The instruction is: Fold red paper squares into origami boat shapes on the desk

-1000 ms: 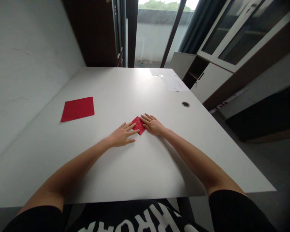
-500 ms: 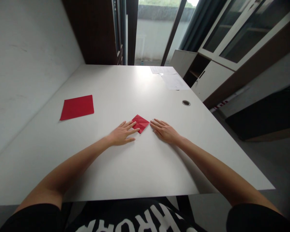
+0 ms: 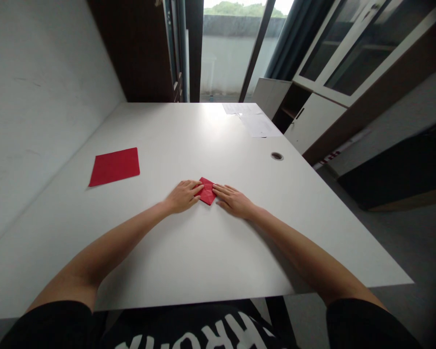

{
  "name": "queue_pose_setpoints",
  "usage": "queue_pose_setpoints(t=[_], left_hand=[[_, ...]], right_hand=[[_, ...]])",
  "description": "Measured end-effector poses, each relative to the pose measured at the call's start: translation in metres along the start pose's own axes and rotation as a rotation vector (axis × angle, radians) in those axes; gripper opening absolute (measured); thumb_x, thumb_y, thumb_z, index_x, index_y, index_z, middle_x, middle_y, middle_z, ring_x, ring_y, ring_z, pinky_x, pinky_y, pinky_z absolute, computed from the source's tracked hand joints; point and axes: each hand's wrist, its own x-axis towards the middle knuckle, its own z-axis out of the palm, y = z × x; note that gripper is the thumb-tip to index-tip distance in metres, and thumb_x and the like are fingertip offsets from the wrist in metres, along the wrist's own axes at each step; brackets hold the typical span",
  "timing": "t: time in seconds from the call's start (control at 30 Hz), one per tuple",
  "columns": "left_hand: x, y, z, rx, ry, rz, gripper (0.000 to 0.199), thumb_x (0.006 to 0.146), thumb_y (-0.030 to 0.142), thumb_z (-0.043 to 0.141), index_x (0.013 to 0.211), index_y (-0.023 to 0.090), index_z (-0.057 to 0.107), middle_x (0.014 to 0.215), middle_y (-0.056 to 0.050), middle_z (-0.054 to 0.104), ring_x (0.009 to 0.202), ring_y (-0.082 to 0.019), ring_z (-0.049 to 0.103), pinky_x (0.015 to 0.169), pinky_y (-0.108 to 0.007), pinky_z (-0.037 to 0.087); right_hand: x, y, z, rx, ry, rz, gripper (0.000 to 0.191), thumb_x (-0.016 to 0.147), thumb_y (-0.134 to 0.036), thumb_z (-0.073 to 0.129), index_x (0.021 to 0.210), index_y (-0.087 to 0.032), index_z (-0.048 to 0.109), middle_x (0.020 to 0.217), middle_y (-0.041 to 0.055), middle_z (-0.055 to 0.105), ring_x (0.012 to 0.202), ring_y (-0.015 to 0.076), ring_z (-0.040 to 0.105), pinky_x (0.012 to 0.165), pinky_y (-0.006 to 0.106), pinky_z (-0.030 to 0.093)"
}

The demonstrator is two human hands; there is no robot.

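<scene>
A small folded red paper [image 3: 207, 194] lies on the white table in front of me, creased across its top layer. My left hand [image 3: 183, 196] has its fingers over the paper's left corner and its thumb at the lower left edge, pinching it. From the other side, my right hand [image 3: 234, 199] rests flat with fingertips on the right corner, fingers stretched out and thumb lying apart near the lower edge. The left and right corners are partly hidden under the fingers.
A larger flat red sheet [image 3: 115, 166] lies to the left on the white table [image 3: 188, 257]. White printed papers [image 3: 259, 124] are at the far right, with a round cable hole [image 3: 277, 156] nearer. A wall borders the left side, and white cabinets [image 3: 317, 118] stand beyond the right edge.
My left hand has drawn its spread fingers together at the paper's left corner. My right hand has moved left, from just beside the right corner onto it.
</scene>
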Motion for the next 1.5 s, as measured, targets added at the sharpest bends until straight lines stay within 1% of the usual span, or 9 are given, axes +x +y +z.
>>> queue_pose_setpoints(t=[0.1,0.2,0.5,0.63,0.73,0.9,0.97,1.13,1.5], left_hand=[[0.011,-0.008,0.007,0.01,-0.098,-0.015,0.063,0.104,0.047,0.033,0.161,0.021,0.029,0.167,-0.009,0.029,0.155,-0.028,0.025,0.125,-0.052,0.016],[0.012,-0.012,0.01,0.0,-0.159,-0.03,0.069,0.105,0.054,0.028,0.164,0.021,0.018,0.17,-0.009,0.02,0.157,-0.027,0.018,0.127,-0.052,0.01],[-0.035,-0.013,-0.005,0.009,-0.17,0.016,0.067,0.105,0.056,0.03,0.164,0.027,0.016,0.17,-0.005,0.021,0.159,-0.026,0.013,0.128,-0.052,0.008],[-0.058,-0.009,-0.013,-0.001,-0.173,0.042,0.067,0.104,0.055,0.034,0.164,0.029,0.02,0.168,-0.006,0.027,0.158,-0.027,0.016,0.127,-0.052,0.011],[-0.062,-0.004,-0.016,-0.022,-0.133,0.015,0.063,0.104,0.051,0.039,0.162,0.029,0.027,0.165,-0.007,0.035,0.156,-0.028,0.023,0.127,-0.054,0.015],[-0.04,0.006,-0.012,-0.087,0.07,-0.044,0.063,0.099,0.041,0.052,0.157,0.023,0.037,0.161,-0.009,0.042,0.149,-0.026,0.036,0.125,-0.048,0.027],[-0.027,0.01,-0.008,-0.124,0.1,-0.025,0.061,0.097,0.038,0.055,0.154,0.022,0.042,0.155,-0.01,0.05,0.143,-0.025,0.044,0.122,-0.045,0.033],[-0.009,0.014,-0.001,-0.153,0.133,-0.051,0.051,0.095,0.034,0.056,0.145,0.025,0.052,0.141,-0.008,0.062,0.131,-0.028,0.055,0.114,-0.048,0.042],[-0.009,0.016,-0.003,-0.159,0.147,-0.073,0.046,0.095,0.04,0.059,0.138,0.025,0.059,0.138,-0.008,0.064,0.126,-0.028,0.057,0.11,-0.047,0.044]], right_hand=[[-0.001,0.002,0.001,0.002,0.003,-0.007,0.057,0.106,-0.039,0.042,0.16,-0.025,0.033,0.162,0.0085,0.038,0.151,0.0247,0.035,0.124,0.052,0.031],[-0.001,0.001,0.002,0.0,0.01,0.007,0.057,0.106,-0.038,0.042,0.161,-0.025,0.031,0.162,0.0079,0.038,0.151,0.0242,0.035,0.124,0.051,0.031],[0.0,-0.002,0.001,0.033,0.033,0.03,0.055,0.105,-0.037,0.043,0.158,-0.025,0.037,0.16,0.0083,0.042,0.149,0.0255,0.04,0.123,0.053,0.032],[0.001,-0.002,0.002,0.065,0.05,0.042,0.054,0.103,-0.035,0.047,0.156,-0.026,0.041,0.158,0.0085,0.044,0.148,0.0262,0.041,0.122,0.053,0.034],[0.002,-0.004,0.001,0.089,0.082,0.048,0.056,0.1,-0.033,0.051,0.154,-0.026,0.043,0.156,0.0087,0.049,0.146,0.0262,0.044,0.121,0.053,0.035],[0.005,-0.007,-0.001,0.137,0.154,0.069,0.057,0.094,-0.034,0.059,0.149,-0.024,0.05,0.148,0.0101,0.058,0.138,0.0271,0.053,0.116,0.048,0.041],[0.007,-0.007,-0.001,0.136,0.175,0.098,0.054,0.093,-0.034,0.059,0.146,-0.024,0.053,0.144,0.0102,0.06,0.134,0.0271,0.056,0.114,0.046,0.043],[0.012,-0.005,0.001,0.122,0.207,0.119,0.048,0.094,-0.038,0.061,0.14,-0.025,0.058,0.134,0.0102,0.066,0.122,0.0272,0.063,0.106,0.044,0.048],[0.024,-0.002,0.003,0.12,0.236,0.158,0.03,0.1,-0.039,0.054,0.121,-0.027,0.072,0.12,0.0087,0.07,0.111,0.026,0.063,0.101,0.044,0.049]])
